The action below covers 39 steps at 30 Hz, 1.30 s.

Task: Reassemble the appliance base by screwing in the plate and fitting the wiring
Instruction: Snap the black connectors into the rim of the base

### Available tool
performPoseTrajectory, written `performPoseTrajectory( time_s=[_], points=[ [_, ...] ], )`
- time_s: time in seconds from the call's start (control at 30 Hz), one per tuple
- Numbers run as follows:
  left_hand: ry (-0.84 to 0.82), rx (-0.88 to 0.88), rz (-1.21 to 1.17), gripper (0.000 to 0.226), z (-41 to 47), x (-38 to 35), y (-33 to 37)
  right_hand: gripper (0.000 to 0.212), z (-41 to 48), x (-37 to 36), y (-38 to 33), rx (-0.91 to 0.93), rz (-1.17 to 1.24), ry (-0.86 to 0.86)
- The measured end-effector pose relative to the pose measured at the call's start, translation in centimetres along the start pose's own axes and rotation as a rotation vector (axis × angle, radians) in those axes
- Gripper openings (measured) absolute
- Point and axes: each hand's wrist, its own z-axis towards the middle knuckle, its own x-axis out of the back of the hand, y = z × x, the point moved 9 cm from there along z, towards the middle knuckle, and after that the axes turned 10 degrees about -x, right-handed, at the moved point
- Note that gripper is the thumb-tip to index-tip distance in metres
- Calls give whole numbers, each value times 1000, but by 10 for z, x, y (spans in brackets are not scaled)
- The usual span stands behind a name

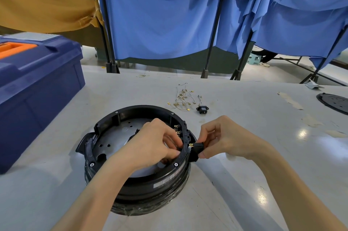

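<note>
A: Where is the appliance base [146, 189]?

B: Nearest, on the desk [216, 202], open side up, with a silver plate [114, 136] inside.

A: And the person's hands?

B: The left hand [154, 142] curls over the base's right rim, thumb and fingers gripping it. The right hand [224, 136] pinches a black socket [196, 147] against the outside of that rim, brass tabs showing.

A: Beyond them?

B: A loose wire bundle [183, 98] and a second socket [202, 108] lie just beside each other. A blue toolbox [37, 83] stands far left, a black disc [335, 102] far right, blue cloth [169, 14] hanging behind.
</note>
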Motion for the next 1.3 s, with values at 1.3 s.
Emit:
performPoseTrajectory(
  time_s=[1.3],
  points=[
    [-39,61,-167,16,-4,-7,-7,19,-1,-12,-11,20,-3,12]
  ],
)
